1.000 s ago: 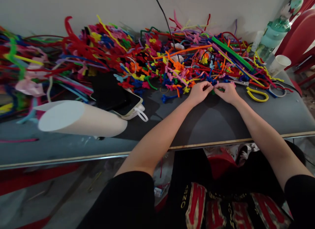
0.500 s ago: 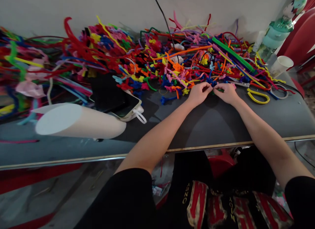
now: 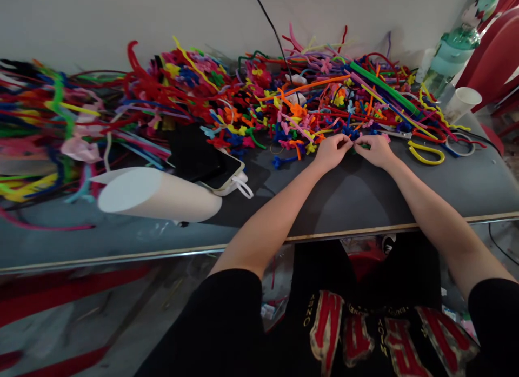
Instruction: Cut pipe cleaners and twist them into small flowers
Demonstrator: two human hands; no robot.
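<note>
My left hand (image 3: 333, 151) is closed in a pinch at the front edge of a heap of pipe cleaners (image 3: 298, 112). Facing it, my right hand (image 3: 375, 150) pinches too, its fingertips almost touching the left ones. Whatever lies between the fingers is too small and covered to make out; bits of blue and green show around them. Twisted little pipe-cleaner flowers in many colours lie just behind both hands. To the right of my right hand are a metal scissors blade (image 3: 395, 132) and a yellow loop (image 3: 425, 153).
A white paper roll (image 3: 182, 196) lies left on the grey table (image 3: 324, 215), beside a phone (image 3: 227, 174) with a white strap. At the right stand a paper cup (image 3: 464, 102) and a greenish clear bottle (image 3: 448, 58). A black cable (image 3: 267, 20) hangs over the heap.
The camera has turned slightly left, so the paper roll and phone appear farther right. Both hands stay pinched together in nearly the same spot.
</note>
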